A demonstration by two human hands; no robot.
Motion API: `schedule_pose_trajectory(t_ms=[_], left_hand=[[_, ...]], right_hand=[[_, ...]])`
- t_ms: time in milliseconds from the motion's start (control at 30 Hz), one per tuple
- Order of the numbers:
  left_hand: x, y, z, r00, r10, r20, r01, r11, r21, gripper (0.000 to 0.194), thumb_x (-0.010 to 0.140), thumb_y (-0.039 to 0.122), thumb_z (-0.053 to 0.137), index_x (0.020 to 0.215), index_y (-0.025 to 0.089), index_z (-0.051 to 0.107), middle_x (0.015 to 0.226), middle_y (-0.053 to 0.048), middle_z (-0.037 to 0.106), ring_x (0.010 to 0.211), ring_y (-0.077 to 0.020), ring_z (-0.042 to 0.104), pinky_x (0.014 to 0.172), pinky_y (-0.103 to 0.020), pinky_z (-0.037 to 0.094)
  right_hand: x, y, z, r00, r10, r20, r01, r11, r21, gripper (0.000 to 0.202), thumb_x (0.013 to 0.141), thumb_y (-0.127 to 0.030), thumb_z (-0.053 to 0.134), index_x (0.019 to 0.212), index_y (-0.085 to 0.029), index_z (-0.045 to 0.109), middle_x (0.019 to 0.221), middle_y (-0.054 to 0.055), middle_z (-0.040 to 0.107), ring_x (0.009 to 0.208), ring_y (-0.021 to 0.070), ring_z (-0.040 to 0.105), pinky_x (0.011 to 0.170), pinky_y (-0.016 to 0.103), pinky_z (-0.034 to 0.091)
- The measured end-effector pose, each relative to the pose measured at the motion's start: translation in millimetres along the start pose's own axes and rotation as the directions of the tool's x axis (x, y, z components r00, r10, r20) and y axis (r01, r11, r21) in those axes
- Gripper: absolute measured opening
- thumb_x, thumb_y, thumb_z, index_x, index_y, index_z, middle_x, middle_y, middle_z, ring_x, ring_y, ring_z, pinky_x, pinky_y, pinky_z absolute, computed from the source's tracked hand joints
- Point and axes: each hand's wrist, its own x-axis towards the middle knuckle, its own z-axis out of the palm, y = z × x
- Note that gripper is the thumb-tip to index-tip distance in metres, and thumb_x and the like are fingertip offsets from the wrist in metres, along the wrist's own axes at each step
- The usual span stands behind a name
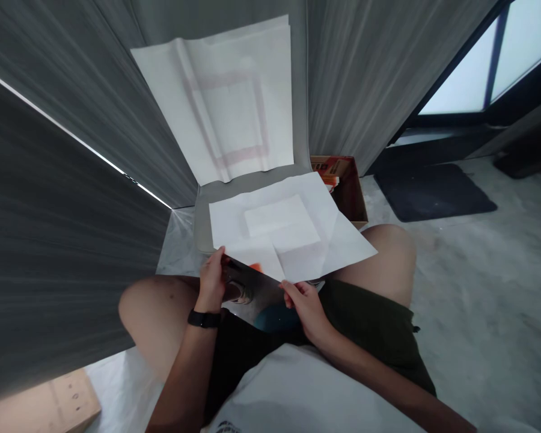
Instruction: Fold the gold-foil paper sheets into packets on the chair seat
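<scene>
A large white paper sheet (338, 246) lies over the grey chair seat and reaches past its front edge toward my knees. A fold or flap shows near its front, with a small orange patch (256, 267) at the edge. My left hand (213, 279), with a black band on the wrist, pinches the sheet's near left corner. Further right, my right hand (306, 304) pinches the near edge between thumb and fingers. Another white sheet (234, 114) leans against the chair back, creased, with a faint pinkish rectangular outline.
The grey chair (300, 90) stands in front of me between grey curtains (356, 66). Right of it is an open reddish cardboard box (356, 198) with items inside. A dark mat (433, 192) lies on the marbled floor. A light brown box (49, 403) is at lower left.
</scene>
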Motion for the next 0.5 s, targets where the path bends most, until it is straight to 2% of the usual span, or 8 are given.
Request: schedule_pose_trajectory(t_ms=[100,200,267,333,400,500], left_hand=[[-5,1,-10.5,0.999,0.003,0.038,-0.004,1.000,0.015,0.043,0.059,0.045,0.093,0.071,0.017,0.063,0.065,0.003,0.059,0.055,-0.0093,0.052,0.046,-0.020,0.029],[-17,-6,-21.3,0.994,-0.006,0.109,0.002,0.999,0.038,0.046,0.059,0.048,0.094,0.069,0.017,0.063,0.065,0.003,0.059,0.053,-0.0081,0.049,0.048,-0.021,0.033],[-28,-14,-28.3,0.989,-0.050,0.141,0.046,0.998,0.031,0.046,0.059,0.048,0.094,0.067,0.017,0.062,0.064,0.003,0.058,0.052,-0.0081,0.048,0.049,-0.021,0.035],[-41,-24,-34.8,0.982,-0.102,0.158,0.101,0.995,0.013,0.045,0.058,0.048,0.095,0.065,0.017,0.063,0.062,0.002,0.058,0.052,-0.0084,0.047,0.050,-0.021,0.035],[-54,-36,-40.7,0.975,-0.159,0.157,0.158,0.987,0.021,0.044,0.057,0.047,0.096,0.068,0.017,0.067,0.066,0.000,0.062,0.056,-0.0098,0.050,0.051,-0.021,0.036],[-75,-53,-47.2,0.944,-0.278,0.178,0.262,0.959,0.107,0.040,0.060,0.047,0.095,0.073,0.017,0.072,0.075,-0.005,0.069,0.064,-0.0143,0.059,0.054,-0.023,0.040]], right_hand=[[3,0,-4,0.999,-0.014,-0.029,0.014,1.000,-0.013,0.042,0.060,-0.057,0.090,0.065,-0.019,0.073,0.053,-0.002,0.060,0.049,0.0119,0.049,0.052,0.028,0.038],[9,-1,-12,0.994,-0.025,-0.105,0.028,0.999,0.031,0.042,0.060,-0.055,0.091,0.064,-0.020,0.070,0.055,-0.001,0.062,0.052,0.0132,0.053,0.051,0.027,0.041],[15,-3,-18,0.983,-0.005,-0.182,0.023,0.995,0.099,0.043,0.058,-0.053,0.093,0.072,-0.020,0.071,0.064,0.002,0.070,0.059,0.0162,0.060,0.052,0.028,0.046],[23,-6,-24,0.970,-0.004,-0.241,0.045,0.985,0.164,0.045,0.058,-0.050,0.094,0.085,-0.020,0.075,0.082,0.006,0.079,0.072,0.0213,0.069,0.058,0.030,0.053],[31,-10,-31,0.959,-0.053,-0.279,0.107,0.977,0.185,0.046,0.061,-0.046,0.092,0.096,-0.019,0.077,0.099,0.009,0.082,0.085,0.0254,0.074,0.068,0.034,0.059],[43,-21,-44,0.924,-0.155,-0.350,0.211,0.969,0.126,0.042,0.064,-0.041,0.087,0.099,-0.019,0.077,0.103,0.009,0.083,0.092,0.0266,0.075,0.078,0.036,0.060]])
